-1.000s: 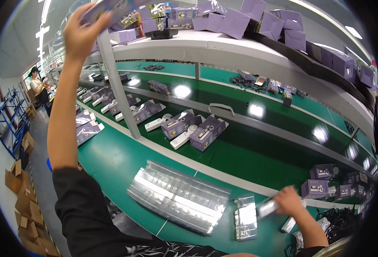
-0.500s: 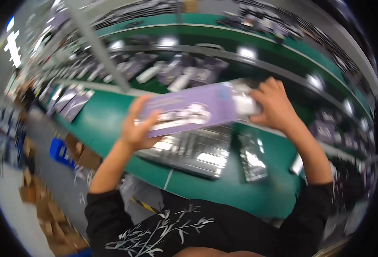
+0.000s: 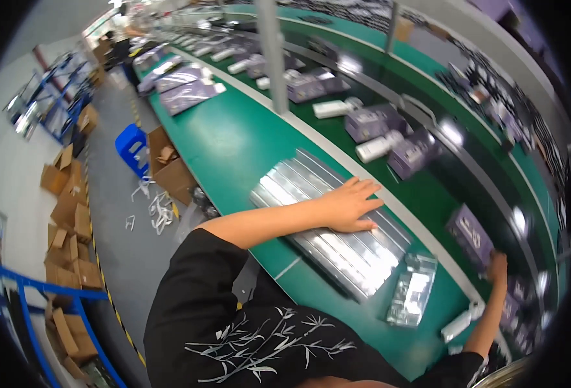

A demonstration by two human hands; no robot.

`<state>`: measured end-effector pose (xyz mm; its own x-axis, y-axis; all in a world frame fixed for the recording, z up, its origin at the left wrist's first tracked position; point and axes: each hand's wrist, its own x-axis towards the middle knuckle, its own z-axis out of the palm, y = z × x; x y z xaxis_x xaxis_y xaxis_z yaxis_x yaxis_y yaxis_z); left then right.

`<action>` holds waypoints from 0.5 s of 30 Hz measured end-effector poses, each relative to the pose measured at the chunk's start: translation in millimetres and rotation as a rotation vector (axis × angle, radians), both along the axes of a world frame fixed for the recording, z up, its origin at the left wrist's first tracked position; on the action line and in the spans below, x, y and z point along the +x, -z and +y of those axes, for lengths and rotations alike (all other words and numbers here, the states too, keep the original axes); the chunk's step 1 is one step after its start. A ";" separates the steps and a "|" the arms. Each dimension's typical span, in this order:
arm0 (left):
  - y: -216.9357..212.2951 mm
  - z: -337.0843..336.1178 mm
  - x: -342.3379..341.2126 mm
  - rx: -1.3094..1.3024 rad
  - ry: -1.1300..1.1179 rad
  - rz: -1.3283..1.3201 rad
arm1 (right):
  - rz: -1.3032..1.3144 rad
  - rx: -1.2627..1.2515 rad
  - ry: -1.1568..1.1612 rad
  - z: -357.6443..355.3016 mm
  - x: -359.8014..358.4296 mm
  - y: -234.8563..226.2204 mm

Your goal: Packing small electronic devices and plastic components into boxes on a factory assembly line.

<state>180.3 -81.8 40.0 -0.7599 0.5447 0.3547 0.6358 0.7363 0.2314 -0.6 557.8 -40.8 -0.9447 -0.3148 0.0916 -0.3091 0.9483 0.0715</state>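
My left hand (image 3: 353, 204) lies with its fingers spread on a stack of silvery ribbed panels (image 3: 369, 258) on the green workbench (image 3: 214, 155). At the far right my right hand (image 3: 497, 268) reaches over the belt, its fingers closed at the near end of a purple printed box (image 3: 470, 234); part of the grip is hidden. Beside the panels is a clear, shiny plastic pack (image 3: 413, 291). A white cylindrical item (image 3: 456, 326) sits near my right forearm.
More purple boxes (image 3: 376, 123) and white cylindrical items (image 3: 376, 147) line the green conveyor (image 3: 337, 126) beyond a pale rail. Flat purple packages (image 3: 185, 94) lie farther up the bench. A metal post (image 3: 272, 58) rises there. Cardboard boxes (image 3: 72, 200) and a blue bin (image 3: 132, 152) stand on the floor.
The purple box held between both hands is no longer in my left hand. That hand has come down onto the panels; my right hand has moved right to a box on the belt. The view has turned.
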 end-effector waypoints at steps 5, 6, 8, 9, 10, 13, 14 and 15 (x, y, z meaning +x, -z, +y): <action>2.6 42.4 -15.5 -0.031 0.119 -0.255 | 0.028 -0.532 0.130 -167.8 113.4 -74.3; 7.7 44.0 -18.7 -0.017 0.112 -0.155 | 0.002 -0.637 0.089 -194.2 131.3 -71.3; 12.8 55.1 -23.2 0.010 0.153 -0.084 | -0.420 -0.969 0.109 -231.0 179.1 -66.2; 6.2 56.1 -23.6 -0.011 0.071 -0.175 | -0.570 -1.028 0.150 -256.3 195.1 -73.2; 6.5 57.7 -24.7 -0.031 -0.014 -0.254 | -0.710 -1.083 0.184 -280.6 207.1 -87.0; 9.4 62.7 -22.3 -0.023 0.050 -0.210 | -0.982 -1.175 0.284 -325.1 221.2 -96.3; 6.4 62.5 -21.8 -0.016 0.057 -0.172 | -0.805 -0.971 0.111 -340.2 224.5 -97.7; 5.1 63.3 -22.0 -0.021 0.062 -0.170 | -0.625 -0.760 -0.054 -349.3 226.8 -98.9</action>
